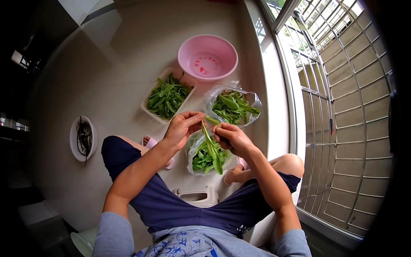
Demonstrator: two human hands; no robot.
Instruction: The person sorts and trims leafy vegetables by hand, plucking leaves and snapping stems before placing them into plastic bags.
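Note:
Between my hands is a long leafy green (212, 150), its leaf hanging down over a plastic bag of greens (203, 159) between my feet. My left hand (185, 127) pinches it near the top of the stem. My right hand (233, 137) is closed close beside it, fingertips at a second pale green stem piece that runs between the two hands. Just beyond my hands, another clear plastic bag (209, 99) holds more leafy greens (231, 107). To its left, a rectangular pale plastic container (147, 109) is heaped with green leaves (169, 96).
A pink basin (214, 70) stands past the container and bag. On the left, a white oval basket (73, 139) holds dark, thin, long pieces. A pale plastic stool (201, 197) shows between my knees. The window ledge and metal grille (355, 107) run along the right.

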